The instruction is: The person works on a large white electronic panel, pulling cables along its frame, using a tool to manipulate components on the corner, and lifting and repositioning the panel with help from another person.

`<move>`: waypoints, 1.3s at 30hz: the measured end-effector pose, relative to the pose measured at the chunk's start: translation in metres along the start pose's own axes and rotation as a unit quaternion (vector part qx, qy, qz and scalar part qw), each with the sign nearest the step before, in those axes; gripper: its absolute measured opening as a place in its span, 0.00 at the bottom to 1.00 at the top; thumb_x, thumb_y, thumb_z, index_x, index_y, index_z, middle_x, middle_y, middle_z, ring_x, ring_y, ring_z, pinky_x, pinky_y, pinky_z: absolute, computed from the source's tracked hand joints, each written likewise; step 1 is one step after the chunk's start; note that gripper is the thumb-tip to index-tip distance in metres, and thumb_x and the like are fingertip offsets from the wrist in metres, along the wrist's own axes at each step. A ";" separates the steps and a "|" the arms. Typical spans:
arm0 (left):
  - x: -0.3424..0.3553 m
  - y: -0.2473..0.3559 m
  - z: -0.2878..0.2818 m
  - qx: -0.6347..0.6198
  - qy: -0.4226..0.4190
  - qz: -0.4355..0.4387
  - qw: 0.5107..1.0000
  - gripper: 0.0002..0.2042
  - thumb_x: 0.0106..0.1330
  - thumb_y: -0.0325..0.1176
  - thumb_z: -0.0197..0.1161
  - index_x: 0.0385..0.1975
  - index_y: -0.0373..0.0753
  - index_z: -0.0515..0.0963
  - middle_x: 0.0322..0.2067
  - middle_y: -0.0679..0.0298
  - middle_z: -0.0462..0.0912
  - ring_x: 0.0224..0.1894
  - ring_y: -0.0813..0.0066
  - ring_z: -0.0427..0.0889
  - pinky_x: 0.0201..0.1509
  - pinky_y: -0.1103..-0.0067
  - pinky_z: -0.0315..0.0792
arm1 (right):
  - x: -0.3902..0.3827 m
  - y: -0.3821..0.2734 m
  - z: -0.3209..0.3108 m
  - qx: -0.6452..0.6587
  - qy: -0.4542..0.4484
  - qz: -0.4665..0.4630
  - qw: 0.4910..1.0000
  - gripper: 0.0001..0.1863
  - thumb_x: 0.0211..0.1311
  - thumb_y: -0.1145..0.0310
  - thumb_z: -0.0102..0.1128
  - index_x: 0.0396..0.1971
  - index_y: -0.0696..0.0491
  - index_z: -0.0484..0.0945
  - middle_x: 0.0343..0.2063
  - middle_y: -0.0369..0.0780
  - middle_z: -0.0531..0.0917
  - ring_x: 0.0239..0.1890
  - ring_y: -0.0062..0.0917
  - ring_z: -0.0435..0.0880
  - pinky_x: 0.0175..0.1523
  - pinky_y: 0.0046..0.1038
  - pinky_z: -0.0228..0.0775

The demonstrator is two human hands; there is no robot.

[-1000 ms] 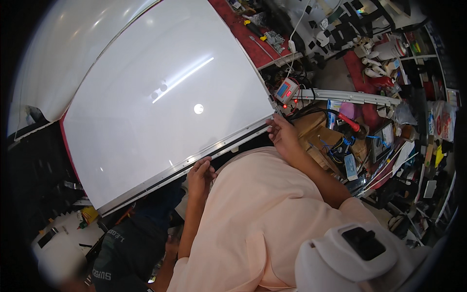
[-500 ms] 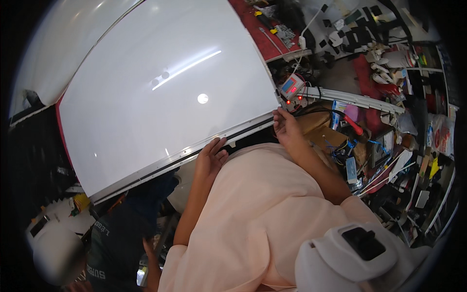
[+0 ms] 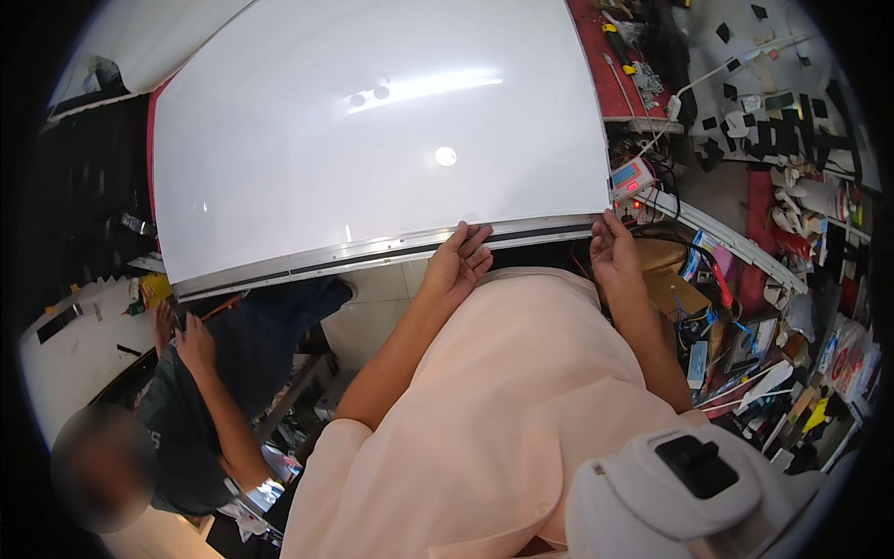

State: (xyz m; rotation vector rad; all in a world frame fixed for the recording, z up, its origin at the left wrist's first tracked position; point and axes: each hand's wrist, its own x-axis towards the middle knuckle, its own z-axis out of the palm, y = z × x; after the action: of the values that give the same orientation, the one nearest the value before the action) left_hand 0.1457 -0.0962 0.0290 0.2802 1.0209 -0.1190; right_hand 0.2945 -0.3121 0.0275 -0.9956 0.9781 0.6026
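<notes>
A large glossy white panel (image 3: 372,158) lies flat in front of me, with an aluminium rail (image 3: 363,250) along its near edge. My left hand (image 3: 456,265) is palm up at the middle-right of this rail, its fingers loosely bent and apart, fingertips touching the metal. At the panel's near right corner is my right hand (image 3: 613,252), palm up with half-curled fingers, the tips against the corner. Neither hand visibly wraps round anything. Beside the right hand sits a small meter box (image 3: 631,177) with a lit red display.
A co-worker (image 3: 186,410) in a dark shirt works at the lower left, hands near the panel's left corner. On the right are a white metal strip (image 3: 726,233), a red-handled clamp (image 3: 722,284) and loose clutter. A screwdriver (image 3: 616,47) lies on the red surface behind.
My view has turned, so the panel lies more level and further right. My left hand has turned more palm up at the rail. The co-worker's hands have come up to the panel's left corner.
</notes>
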 end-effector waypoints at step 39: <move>-0.019 0.016 -0.003 -0.141 0.162 0.225 0.950 0.13 0.68 0.36 0.53 0.45 0.36 0.64 0.33 0.63 0.69 0.27 0.73 0.75 0.35 0.76 0.74 | 0.058 -0.023 -0.011 -0.104 -0.106 -0.115 0.982 0.16 0.66 0.67 0.47 0.47 0.63 0.68 0.42 0.46 0.76 0.44 0.33 0.76 0.53 0.36 0.72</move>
State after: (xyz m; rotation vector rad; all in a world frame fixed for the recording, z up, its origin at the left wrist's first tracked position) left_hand 0.1374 -0.0809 0.0466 0.2690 1.2582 0.4991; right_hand 0.3347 -0.3327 -0.0171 -1.1832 0.6100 0.6114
